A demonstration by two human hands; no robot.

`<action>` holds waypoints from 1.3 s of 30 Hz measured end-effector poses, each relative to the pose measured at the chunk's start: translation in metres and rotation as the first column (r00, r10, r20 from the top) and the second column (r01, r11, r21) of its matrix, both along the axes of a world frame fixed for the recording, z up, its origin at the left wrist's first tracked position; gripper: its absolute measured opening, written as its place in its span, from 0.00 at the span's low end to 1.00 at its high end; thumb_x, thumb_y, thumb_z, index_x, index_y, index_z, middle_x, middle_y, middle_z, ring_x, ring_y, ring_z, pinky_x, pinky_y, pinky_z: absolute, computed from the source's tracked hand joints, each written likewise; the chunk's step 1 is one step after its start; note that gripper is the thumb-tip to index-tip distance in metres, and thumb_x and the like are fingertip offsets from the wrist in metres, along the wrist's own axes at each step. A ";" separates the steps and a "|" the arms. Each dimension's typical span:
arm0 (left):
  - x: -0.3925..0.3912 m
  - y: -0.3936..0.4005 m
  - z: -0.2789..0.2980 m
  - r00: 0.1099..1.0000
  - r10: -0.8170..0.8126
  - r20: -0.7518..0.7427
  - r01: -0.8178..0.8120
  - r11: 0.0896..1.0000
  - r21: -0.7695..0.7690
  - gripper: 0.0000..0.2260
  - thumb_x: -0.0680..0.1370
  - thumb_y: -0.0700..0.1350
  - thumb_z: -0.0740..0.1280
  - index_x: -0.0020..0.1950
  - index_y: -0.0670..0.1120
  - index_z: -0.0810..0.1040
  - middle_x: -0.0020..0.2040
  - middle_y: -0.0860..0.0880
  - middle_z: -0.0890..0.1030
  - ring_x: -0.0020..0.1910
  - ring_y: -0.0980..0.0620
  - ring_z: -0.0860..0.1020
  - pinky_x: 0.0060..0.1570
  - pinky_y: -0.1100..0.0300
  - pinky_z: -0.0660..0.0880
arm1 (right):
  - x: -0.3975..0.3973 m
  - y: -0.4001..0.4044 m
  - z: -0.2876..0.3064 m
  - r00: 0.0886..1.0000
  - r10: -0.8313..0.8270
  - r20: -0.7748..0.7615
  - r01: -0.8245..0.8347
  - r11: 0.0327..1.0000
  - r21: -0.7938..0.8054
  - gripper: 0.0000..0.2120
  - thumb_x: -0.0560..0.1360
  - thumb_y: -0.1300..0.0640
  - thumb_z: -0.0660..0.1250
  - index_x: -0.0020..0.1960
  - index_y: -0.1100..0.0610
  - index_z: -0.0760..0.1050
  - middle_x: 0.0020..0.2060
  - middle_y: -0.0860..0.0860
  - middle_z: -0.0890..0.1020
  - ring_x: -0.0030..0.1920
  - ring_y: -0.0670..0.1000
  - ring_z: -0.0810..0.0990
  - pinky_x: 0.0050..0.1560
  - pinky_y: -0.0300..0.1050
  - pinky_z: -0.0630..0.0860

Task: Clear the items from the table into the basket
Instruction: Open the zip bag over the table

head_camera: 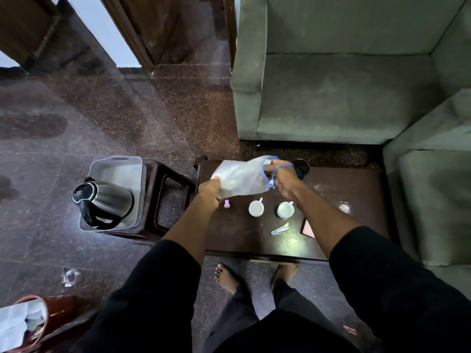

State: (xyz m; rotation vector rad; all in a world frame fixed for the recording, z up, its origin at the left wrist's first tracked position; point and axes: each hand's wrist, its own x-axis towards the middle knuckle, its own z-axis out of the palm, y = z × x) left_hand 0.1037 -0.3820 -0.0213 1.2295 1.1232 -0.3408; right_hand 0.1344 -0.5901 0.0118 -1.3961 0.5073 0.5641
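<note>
Basket (116, 165) of clear plastic, at far left on a dark stool (163, 200), holds a steel kettle (102, 200) lying on its side. Moving right, we see the left hand (210, 187) curled around the near-left corner of a translucent plastic bag (239, 178), which it lifts above the dark worktop (331, 189). Just below that hand, a small purple-and-yellow item (226, 204) stands on the worktop. Next we find the right hand (283, 178) pinching the bag's far-right edge, with a blue cable (266, 174) looped around its fingers. Below the bag, two white cups (256, 208) (285, 209) sit side by side, apart from each other, handles pointing away from us. Nearer us lies a clear clip-like item with yellow ends (280, 229); its kind we cannot tell. Right of it, a pink flat object (309, 228) rests partly hidden by the right forearm. A green sofa (344, 98) borders the worktop's far side.
</note>
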 end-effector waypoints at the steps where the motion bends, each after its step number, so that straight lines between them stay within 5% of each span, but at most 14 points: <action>1: 0.000 0.001 -0.002 1.000 0.008 0.001 -0.008 1.000 0.005 0.19 0.84 0.44 0.67 0.73 0.37 0.72 0.67 0.39 0.79 0.55 0.41 0.79 0.59 0.41 0.79 | -0.001 -0.001 -0.002 0.997 -0.075 -0.013 0.076 0.997 0.032 0.05 0.70 0.66 0.72 0.45 0.62 0.83 0.35 0.56 0.84 0.35 0.53 0.82 0.34 0.41 0.79; 6: 0.001 0.004 -0.010 0.997 0.076 0.009 -0.076 0.996 -0.037 0.23 0.84 0.43 0.67 0.77 0.38 0.68 0.71 0.39 0.75 0.63 0.39 0.78 0.55 0.43 0.78 | 0.005 -0.010 -0.015 0.976 -0.197 -0.096 0.207 0.972 0.113 0.13 0.54 0.59 0.71 0.39 0.61 0.80 0.31 0.55 0.77 0.31 0.55 0.76 0.37 0.46 0.76; 11: 0.000 0.001 -0.015 0.996 0.081 0.027 -0.078 0.993 -0.089 0.24 0.80 0.39 0.66 0.76 0.39 0.69 0.71 0.38 0.76 0.60 0.40 0.78 0.52 0.45 0.76 | 0.008 -0.017 -0.019 0.964 -0.240 -0.119 0.258 0.952 0.167 0.02 0.60 0.61 0.66 0.33 0.58 0.73 0.32 0.55 0.74 0.30 0.54 0.74 0.39 0.47 0.79; 13: -0.001 0.000 -0.017 0.996 0.077 0.049 -0.072 0.993 -0.097 0.34 0.72 0.43 0.69 0.77 0.36 0.68 0.70 0.38 0.75 0.61 0.42 0.76 0.59 0.44 0.75 | 0.008 -0.020 -0.020 0.973 -0.209 -0.096 0.223 0.959 0.176 0.03 0.63 0.62 0.69 0.37 0.60 0.77 0.34 0.56 0.78 0.31 0.54 0.77 0.36 0.46 0.81; 15: -0.004 -0.002 -0.013 0.998 0.050 0.028 -0.047 0.994 -0.096 0.27 0.75 0.42 0.69 0.74 0.40 0.72 0.69 0.42 0.74 0.60 0.44 0.74 0.61 0.49 0.72 | 0.007 -0.021 -0.022 0.988 -0.149 -0.035 0.152 0.977 0.150 0.04 0.71 0.63 0.74 0.45 0.63 0.82 0.34 0.55 0.84 0.32 0.53 0.83 0.35 0.46 0.82; 17: -0.001 0.002 -0.007 0.999 -0.034 -0.039 0.032 0.998 -0.049 0.08 0.80 0.41 0.69 0.56 0.52 0.77 0.66 0.42 0.76 0.56 0.47 0.75 0.57 0.56 0.71 | 0.006 -0.025 -0.026 0.998 -0.046 0.033 0.043 0.993 0.112 0.05 0.78 0.62 0.73 0.50 0.65 0.83 0.37 0.54 0.86 0.34 0.49 0.85 0.36 0.41 0.82; 19: 0.000 0.008 -0.006 0.966 -0.240 -0.100 0.247 0.967 0.063 0.12 0.76 0.40 0.74 0.53 0.54 0.76 0.53 0.48 0.77 0.41 0.55 0.71 0.46 0.65 0.67 | 0.006 -0.030 -0.030 0.995 0.072 0.062 -0.075 0.996 0.057 0.07 0.78 0.62 0.72 0.52 0.67 0.83 0.43 0.57 0.85 0.37 0.49 0.84 0.36 0.36 0.79; 24: 0.006 0.005 0.003 0.983 0.118 -0.140 -0.147 0.965 -0.219 0.11 0.84 0.37 0.58 0.42 0.41 0.73 0.40 0.47 0.77 0.37 0.49 0.76 0.41 0.56 0.74 | 0.006 -0.042 -0.023 0.970 0.238 0.050 -0.240 0.970 0.034 0.11 0.69 0.56 0.79 0.48 0.61 0.86 0.45 0.58 0.85 0.43 0.54 0.80 0.44 0.44 0.73; 27: 0.009 0.009 0.004 0.991 -0.072 -0.115 0.056 0.989 -0.136 0.10 0.81 0.37 0.62 0.41 0.47 0.73 0.40 0.50 0.76 0.37 0.52 0.74 0.49 0.59 0.75 | 0.009 -0.049 -0.017 0.957 0.284 0.054 -0.289 0.948 0.137 0.06 0.79 0.66 0.69 0.53 0.63 0.83 0.46 0.54 0.87 0.45 0.50 0.86 0.54 0.42 0.80; 29: 0.012 0.008 0.006 0.997 0.020 -0.073 -0.034 0.980 -0.196 0.11 0.83 0.37 0.61 0.42 0.47 0.76 0.38 0.48 0.81 0.39 0.51 0.76 0.51 0.58 0.76 | 0.009 -0.054 -0.013 0.946 0.324 0.030 -0.322 0.917 0.234 0.09 0.81 0.69 0.64 0.58 0.64 0.81 0.47 0.54 0.87 0.46 0.49 0.87 0.52 0.40 0.83; 32: 0.011 0.003 0.014 0.997 0.071 0.022 -0.064 0.973 -0.222 0.16 0.85 0.37 0.54 0.43 0.41 0.77 0.28 0.45 0.82 0.36 0.47 0.82 0.40 0.55 0.80 | 0.008 -0.063 -0.011 0.931 0.359 -0.066 -0.315 0.881 0.352 0.13 0.81 0.71 0.61 0.61 0.63 0.80 0.48 0.53 0.87 0.47 0.47 0.87 0.51 0.40 0.84; 34: 0.010 0.004 0.015 0.992 0.111 0.066 -0.098 0.979 -0.176 0.15 0.85 0.37 0.54 0.47 0.39 0.79 0.30 0.44 0.83 0.36 0.48 0.84 0.38 0.56 0.82 | 0.007 -0.069 -0.012 0.946 0.294 -0.135 -0.232 0.908 0.348 0.12 0.80 0.70 0.63 0.60 0.63 0.81 0.48 0.53 0.86 0.44 0.46 0.84 0.47 0.38 0.84; 37: 0.015 0.007 0.014 0.972 0.214 0.099 -0.185 0.952 -0.245 0.16 0.83 0.36 0.55 0.66 0.38 0.79 0.49 0.40 0.83 0.54 0.41 0.82 0.62 0.41 0.77 | 0.010 -0.070 -0.012 0.973 0.027 -0.230 0.024 0.976 0.218 0.09 0.76 0.68 0.64 0.51 0.63 0.83 0.42 0.53 0.83 0.34 0.44 0.76 0.33 0.36 0.81; 39: 0.016 0.007 0.014 0.954 0.265 0.141 -0.224 0.940 -0.257 0.15 0.83 0.34 0.55 0.61 0.40 0.80 0.50 0.40 0.83 0.50 0.41 0.82 0.57 0.40 0.77 | 0.012 -0.068 -0.010 0.970 -0.117 -0.215 0.145 0.982 0.117 0.07 0.75 0.65 0.64 0.43 0.62 0.81 0.35 0.52 0.82 0.32 0.46 0.77 0.27 0.37 0.78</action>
